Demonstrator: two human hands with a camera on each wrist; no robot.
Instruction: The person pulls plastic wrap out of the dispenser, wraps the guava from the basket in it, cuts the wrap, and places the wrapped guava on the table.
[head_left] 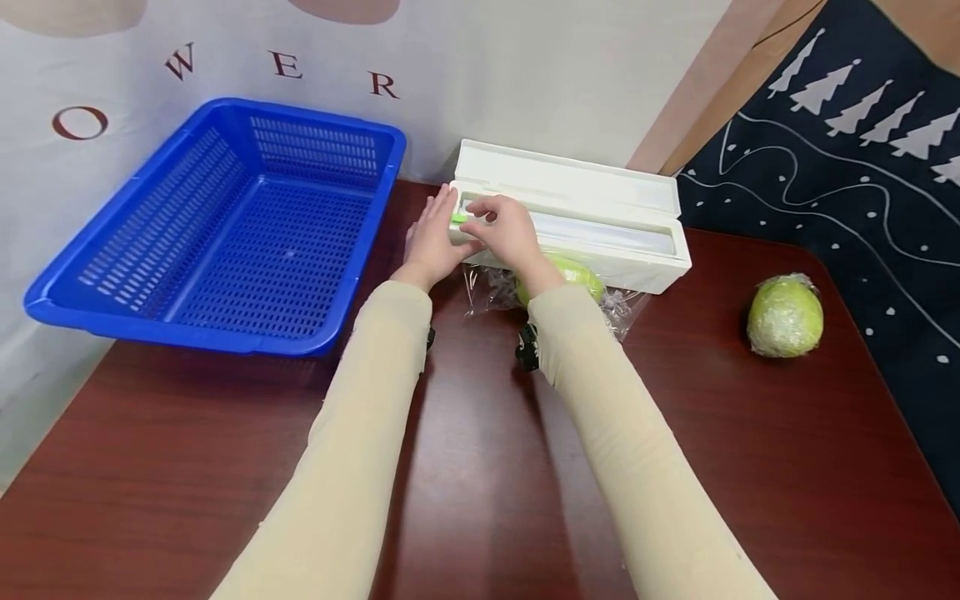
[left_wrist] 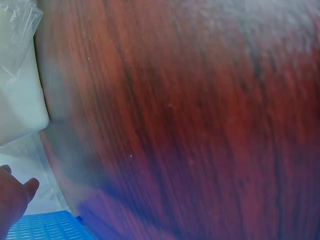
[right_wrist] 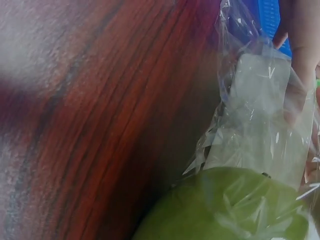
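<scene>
A long white cling film dispenser (head_left: 645, 271) stands at the back of the table, its lid (head_left: 570, 179) raised and a film roll (head_left: 600, 232) inside. At its left end my left hand (head_left: 433, 237) rests with fingers stretched along the box. My right hand (head_left: 508, 233) reaches over the front; its thumb and a curled finger pinch a small green slider (head_left: 458, 218) at that same end. Below the right wrist sits a round green fruit (head_left: 573, 275), under loose clear film (right_wrist: 260, 115) that spreads along the box front. The wrist partly hides this fruit in the head view.
A blue plastic basket (head_left: 288, 346) stands on the left, close to the dispenser. Another green fruit (head_left: 785, 317), wrapped in film, sits near the right edge of the dark red table (head_left: 480, 467). A pale printed sheet (head_left: 525, 75) hangs behind.
</scene>
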